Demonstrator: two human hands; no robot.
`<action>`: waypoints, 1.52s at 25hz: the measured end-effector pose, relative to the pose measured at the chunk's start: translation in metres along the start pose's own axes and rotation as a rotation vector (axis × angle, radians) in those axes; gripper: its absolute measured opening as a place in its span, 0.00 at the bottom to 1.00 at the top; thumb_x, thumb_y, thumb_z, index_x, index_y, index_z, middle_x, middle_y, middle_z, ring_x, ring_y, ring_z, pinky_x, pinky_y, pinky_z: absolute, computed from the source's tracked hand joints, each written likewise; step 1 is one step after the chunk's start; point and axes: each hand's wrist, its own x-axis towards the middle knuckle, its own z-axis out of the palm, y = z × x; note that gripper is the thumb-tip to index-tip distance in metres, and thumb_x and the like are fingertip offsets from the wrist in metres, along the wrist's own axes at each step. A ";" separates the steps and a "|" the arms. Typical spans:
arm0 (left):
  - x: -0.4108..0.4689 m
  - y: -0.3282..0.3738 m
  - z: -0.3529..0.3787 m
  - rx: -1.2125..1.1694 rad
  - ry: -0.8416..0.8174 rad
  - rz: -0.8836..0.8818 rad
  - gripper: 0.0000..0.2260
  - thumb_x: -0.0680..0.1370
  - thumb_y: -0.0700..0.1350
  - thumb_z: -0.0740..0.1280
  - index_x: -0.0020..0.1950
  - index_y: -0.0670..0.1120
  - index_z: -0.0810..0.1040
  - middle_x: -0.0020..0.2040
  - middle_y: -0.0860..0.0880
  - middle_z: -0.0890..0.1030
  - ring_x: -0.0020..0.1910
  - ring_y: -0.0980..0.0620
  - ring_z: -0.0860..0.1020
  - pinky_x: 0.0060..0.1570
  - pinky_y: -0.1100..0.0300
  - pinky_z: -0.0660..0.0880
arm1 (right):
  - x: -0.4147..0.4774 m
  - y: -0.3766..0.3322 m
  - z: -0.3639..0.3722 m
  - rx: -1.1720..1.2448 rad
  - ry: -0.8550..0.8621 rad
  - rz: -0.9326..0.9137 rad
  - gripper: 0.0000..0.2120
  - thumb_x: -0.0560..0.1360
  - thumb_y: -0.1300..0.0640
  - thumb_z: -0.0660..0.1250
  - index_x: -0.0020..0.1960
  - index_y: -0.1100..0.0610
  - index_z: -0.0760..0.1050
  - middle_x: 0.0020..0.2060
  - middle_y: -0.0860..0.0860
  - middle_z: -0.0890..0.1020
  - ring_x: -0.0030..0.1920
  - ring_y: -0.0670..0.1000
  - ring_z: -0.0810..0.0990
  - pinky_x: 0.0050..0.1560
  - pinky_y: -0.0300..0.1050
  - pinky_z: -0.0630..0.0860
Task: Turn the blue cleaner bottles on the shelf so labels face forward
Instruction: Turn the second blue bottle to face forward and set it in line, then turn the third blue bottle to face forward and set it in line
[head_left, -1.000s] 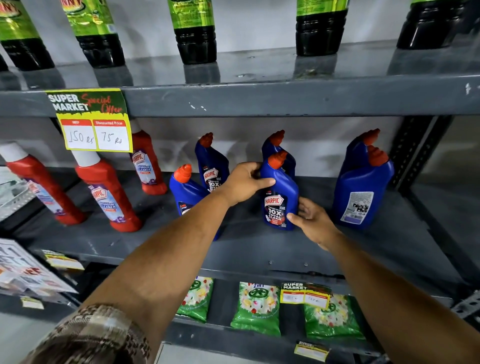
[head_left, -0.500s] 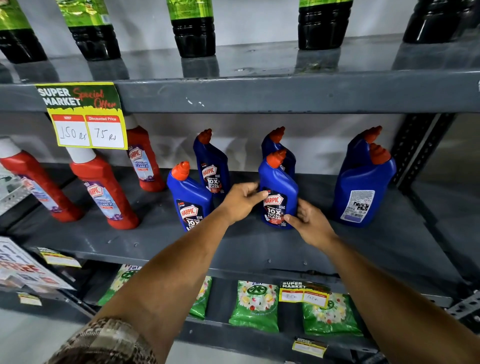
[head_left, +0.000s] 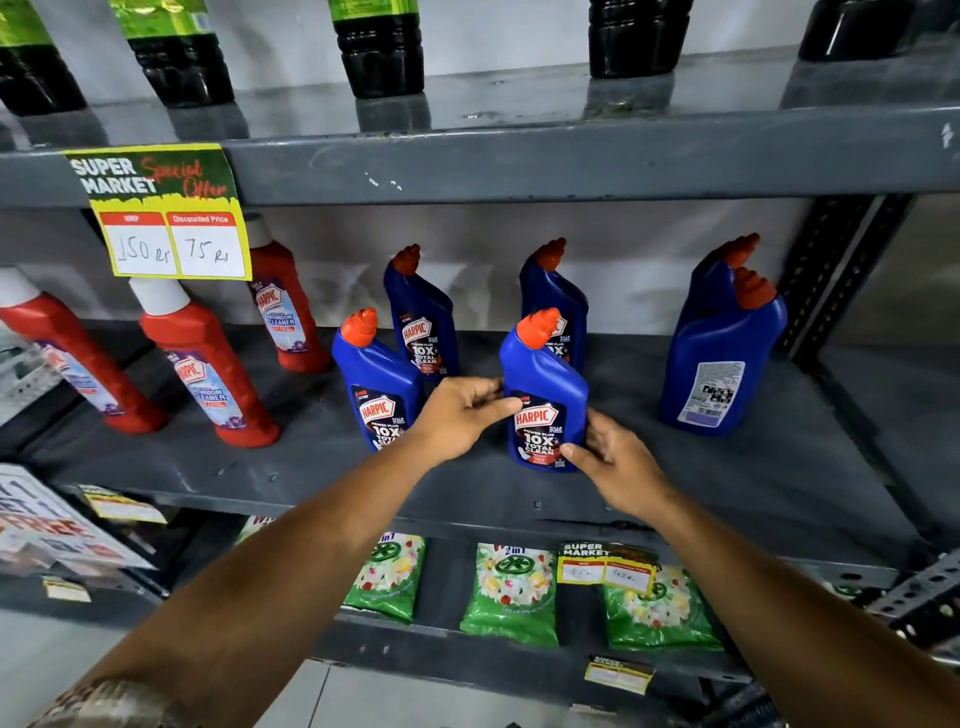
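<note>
Several blue cleaner bottles with orange caps stand on the grey middle shelf (head_left: 779, 483). The front centre bottle (head_left: 545, 374) shows its front label; my left hand (head_left: 462, 415) touches its left side and my right hand (head_left: 613, 457) holds its lower right edge. To its left, another blue bottle (head_left: 374, 374) faces forward. Behind them stand two more blue bottles (head_left: 421, 322) (head_left: 558, 291) with front labels showing. At the right, a blue bottle (head_left: 727, 358) shows its white back label, with another blue bottle (head_left: 711, 270) right behind it.
Red bathroom cleaner bottles (head_left: 208, 374) stand on the left of the same shelf. A yellow price tag (head_left: 171, 228) hangs from the upper shelf edge, where dark bottles (head_left: 382, 47) stand. Green packets (head_left: 511, 592) lie on the shelf below.
My left hand dropped from the top of the front centre bottle to its left side. My right hand closed in on its lower right. The left front bottle's label came into full view.
</note>
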 end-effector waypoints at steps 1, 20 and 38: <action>-0.001 0.001 0.001 -0.002 0.004 -0.002 0.07 0.76 0.40 0.68 0.53 0.47 0.81 0.46 0.52 0.84 0.45 0.62 0.81 0.46 0.69 0.76 | -0.001 -0.001 0.000 -0.010 -0.001 0.001 0.28 0.75 0.56 0.70 0.73 0.51 0.66 0.61 0.46 0.80 0.62 0.45 0.78 0.65 0.52 0.75; -0.019 0.008 0.009 0.113 0.145 -0.136 0.16 0.71 0.50 0.74 0.55 0.46 0.79 0.48 0.51 0.84 0.47 0.58 0.82 0.50 0.62 0.79 | -0.008 -0.007 -0.004 0.072 0.012 0.011 0.37 0.73 0.57 0.72 0.76 0.50 0.59 0.61 0.40 0.75 0.63 0.43 0.76 0.62 0.44 0.74; 0.061 0.080 0.182 0.196 0.116 -0.008 0.28 0.76 0.44 0.66 0.73 0.43 0.59 0.73 0.42 0.68 0.71 0.45 0.66 0.65 0.60 0.63 | -0.010 0.009 -0.144 -0.224 0.577 0.052 0.26 0.71 0.54 0.73 0.65 0.55 0.67 0.58 0.53 0.80 0.54 0.53 0.79 0.53 0.47 0.75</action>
